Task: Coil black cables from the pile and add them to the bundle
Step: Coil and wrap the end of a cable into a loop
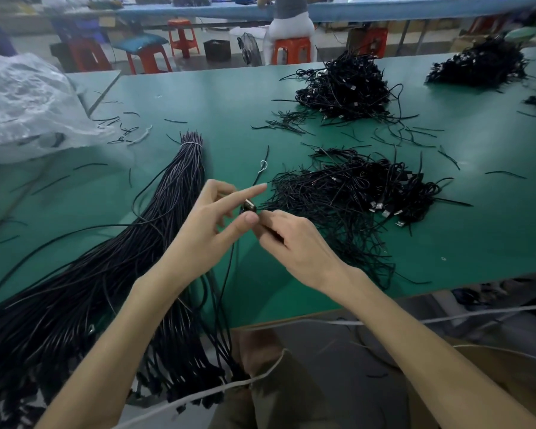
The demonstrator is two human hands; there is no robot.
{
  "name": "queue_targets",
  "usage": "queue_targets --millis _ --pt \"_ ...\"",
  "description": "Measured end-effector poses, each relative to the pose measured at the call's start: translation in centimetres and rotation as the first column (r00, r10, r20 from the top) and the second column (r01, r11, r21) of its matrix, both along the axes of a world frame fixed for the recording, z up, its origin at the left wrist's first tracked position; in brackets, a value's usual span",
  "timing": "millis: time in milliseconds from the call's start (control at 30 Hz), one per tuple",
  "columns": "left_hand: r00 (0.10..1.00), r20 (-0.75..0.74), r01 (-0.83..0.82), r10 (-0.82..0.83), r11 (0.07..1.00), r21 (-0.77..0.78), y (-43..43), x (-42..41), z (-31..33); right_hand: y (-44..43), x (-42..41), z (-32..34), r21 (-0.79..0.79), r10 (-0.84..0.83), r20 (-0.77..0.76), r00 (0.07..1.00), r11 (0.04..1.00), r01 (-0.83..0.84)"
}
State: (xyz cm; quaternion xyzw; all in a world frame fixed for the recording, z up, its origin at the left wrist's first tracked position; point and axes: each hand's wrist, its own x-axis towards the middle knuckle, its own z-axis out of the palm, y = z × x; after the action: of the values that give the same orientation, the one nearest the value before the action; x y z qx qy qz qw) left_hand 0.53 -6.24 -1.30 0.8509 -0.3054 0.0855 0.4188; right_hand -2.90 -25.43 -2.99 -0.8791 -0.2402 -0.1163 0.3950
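Observation:
A long bundle of straight black cables, tied near its far end with a white band, lies on the green table and hangs over the front edge at the left. A tangled pile of coiled black cables with silver plugs lies to the right. Above the table between them, my left hand and my right hand meet at one black cable's plug. Both hands pinch the cable by that end, my left index finger pointing straight out. The cable trails down past the table's edge.
Two more heaps of black cables lie at the far right of the table, with loose black ties scattered around. A crumpled clear plastic bag sits at the left. Behind the table are red stools and a seated person.

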Motion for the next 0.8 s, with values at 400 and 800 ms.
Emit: queue_targets --millis 400,800 --pt "0.994 -0.069 -0.087 0.079 0.988 -0.125 -3.2 0.3 0.0 0.1 0.4 0.3 -0.003 -0.095 0.173 0.980 0.995 0.097" --pt "0.923 -0.156 -0.318 0.351 0.926 0.204 -3.8 1.9 0.4 0.2 0.8 -0.2 -0.211 -0.131 0.453 0.882 0.945 0.249"
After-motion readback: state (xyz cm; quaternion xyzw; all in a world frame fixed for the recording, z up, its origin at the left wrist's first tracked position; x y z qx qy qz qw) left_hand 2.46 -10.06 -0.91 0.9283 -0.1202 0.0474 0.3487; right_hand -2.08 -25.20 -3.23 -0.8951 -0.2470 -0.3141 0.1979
